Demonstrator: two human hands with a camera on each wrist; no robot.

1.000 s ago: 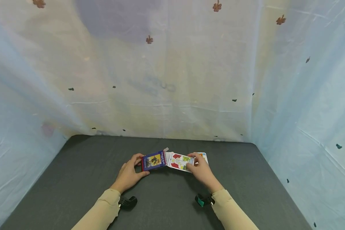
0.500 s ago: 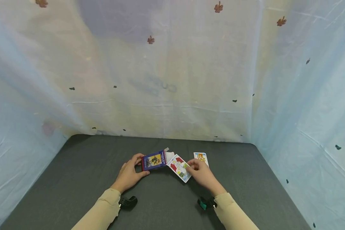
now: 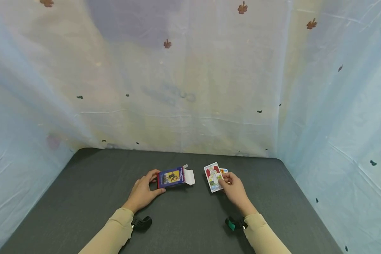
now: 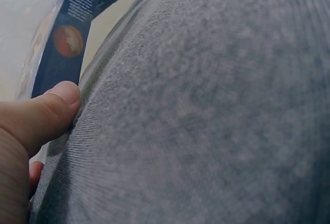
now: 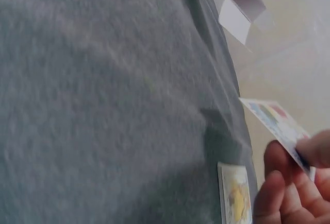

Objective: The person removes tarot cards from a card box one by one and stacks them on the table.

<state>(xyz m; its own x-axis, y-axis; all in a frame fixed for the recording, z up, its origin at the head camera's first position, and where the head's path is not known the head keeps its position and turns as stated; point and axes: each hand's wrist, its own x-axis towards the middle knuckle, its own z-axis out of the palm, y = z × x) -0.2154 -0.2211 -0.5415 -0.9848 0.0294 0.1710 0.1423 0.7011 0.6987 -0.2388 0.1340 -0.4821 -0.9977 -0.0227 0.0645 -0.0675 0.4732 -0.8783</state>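
My left hand (image 3: 142, 193) grips a blue and red card box (image 3: 170, 177) by its closed end, with the thumb along one narrow side. The white flap (image 3: 189, 176) at the box's right end stands open. My right hand (image 3: 236, 192) pinches a picture card (image 3: 212, 175) with a red and green print, between thumb and fingers. In the right wrist view this card is tilted and raised off the cloth. Beneath it lies a small pile of cards (image 5: 236, 197), mostly hidden by the hand in the head view. Whether the box holds more cards cannot be seen.
A dark grey cloth-covered table (image 3: 177, 218) lies under both hands. Pale plastic sheeting (image 3: 190, 88) with leaf-like marks hangs behind it and along both sides. A black band (image 3: 141, 223) shows at the left wrist, another (image 3: 235, 223) at the right.
My right hand has drawn the card away from the box's open end, turned it upright and carried it right, over the card pile. The left hand and box have hardly moved.
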